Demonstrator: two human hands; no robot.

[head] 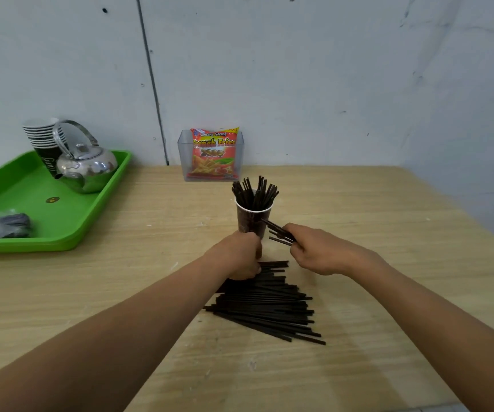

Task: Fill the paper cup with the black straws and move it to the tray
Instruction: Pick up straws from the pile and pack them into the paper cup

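Observation:
A dark paper cup (pixel 250 219) with a white rim stands upright mid-table, with several black straws (pixel 253 193) sticking out of it. A fanned pile of black straws (pixel 269 304) lies flat on the wood in front of it. My left hand (pixel 241 257) rests knuckles-up on the pile's far end, fingers curled onto straws, just below the cup. To the right of the cup, my right hand (pixel 314 251) is closed on a few straws (pixel 278 233) whose tips point left toward the cup. The green tray (pixel 70 221) sits at the left.
On the tray stand a steel kettle (pixel 87 166), a stack of paper cups (pixel 45 139) and a grey plastic-wrapped bundle (pixel 0 226). A clear box holding a snack bag (pixel 213 154) is against the wall behind the cup. The table edge runs along the right.

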